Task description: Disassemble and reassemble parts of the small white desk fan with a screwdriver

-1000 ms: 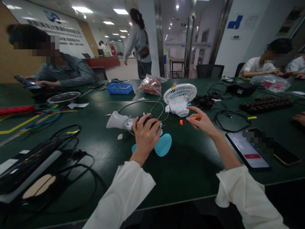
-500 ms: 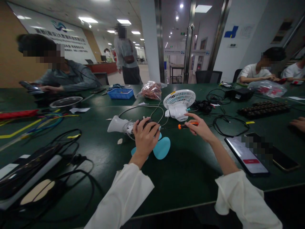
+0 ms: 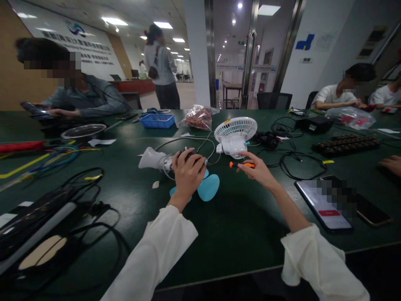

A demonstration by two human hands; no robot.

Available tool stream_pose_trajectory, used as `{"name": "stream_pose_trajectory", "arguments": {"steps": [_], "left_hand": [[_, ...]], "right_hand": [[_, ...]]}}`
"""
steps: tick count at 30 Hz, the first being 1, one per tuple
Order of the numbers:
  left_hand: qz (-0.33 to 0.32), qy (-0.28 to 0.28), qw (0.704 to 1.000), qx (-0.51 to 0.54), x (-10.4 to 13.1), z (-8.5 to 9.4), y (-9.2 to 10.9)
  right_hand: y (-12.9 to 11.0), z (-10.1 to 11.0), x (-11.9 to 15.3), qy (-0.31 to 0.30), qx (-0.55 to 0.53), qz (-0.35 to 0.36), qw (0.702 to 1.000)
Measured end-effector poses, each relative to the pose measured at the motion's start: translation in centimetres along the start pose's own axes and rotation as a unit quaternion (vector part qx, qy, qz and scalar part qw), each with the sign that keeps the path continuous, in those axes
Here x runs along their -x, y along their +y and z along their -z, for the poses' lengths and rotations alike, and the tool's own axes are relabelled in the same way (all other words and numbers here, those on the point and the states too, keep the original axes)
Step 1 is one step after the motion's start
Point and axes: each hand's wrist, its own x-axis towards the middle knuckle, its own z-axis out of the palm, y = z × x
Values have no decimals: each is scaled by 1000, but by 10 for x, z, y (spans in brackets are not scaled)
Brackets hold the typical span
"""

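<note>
My left hand [image 3: 189, 173] is wrapped over the dark motor part of a partly dismantled small fan, covering much of it. The fan's white flared base [image 3: 152, 159] points left, and a light blue fan blade [image 3: 209, 188] sticks out below my fingers. In my right hand [image 3: 258, 170] is an orange and black screwdriver [image 3: 234, 164], held roughly level with its end towards the left. It is apart from the fan motor. Just behind my right hand stands a white fan grille [image 3: 236, 128] with its white housing [image 3: 234, 148].
A blue basket [image 3: 157, 121] and a plastic bag [image 3: 199, 118] of reddish-brown contents sit at the back. Cables and a power strip [image 3: 40, 209] lie on the left. To the right are a phone [image 3: 326, 207], coiled black cable and a black keyboard-like strip [image 3: 346, 144]. Other people sit around the table.
My left hand and the fan motor have shifted slightly left and away from me. My right hand with the screwdriver has also moved a little left. The standing person in the background has turned.
</note>
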Motion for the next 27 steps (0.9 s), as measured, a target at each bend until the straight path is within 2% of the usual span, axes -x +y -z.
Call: {"name": "stream_pose_trajectory", "arguments": {"steps": [9, 14, 18, 22, 27], "left_hand": [[0, 3, 1000, 1, -1, -7, -5], [5, -9, 1000, 2, -11, -22, -18], [19, -19, 1000, -1, -22, -44, -36], [43, -49, 998, 6, -35, -65, -62], [42, -100, 993, 39, -51, -77, -99]], "right_hand": [[8, -6, -2, 22, -25, -1, 999], [15, -10, -4, 50, 11, -5, 999], [26, -12, -7, 57, 65, -8, 996], [36, -12, -10, 55, 112, -1, 992], [45, -13, -15, 64, 163, 15, 985]]}}
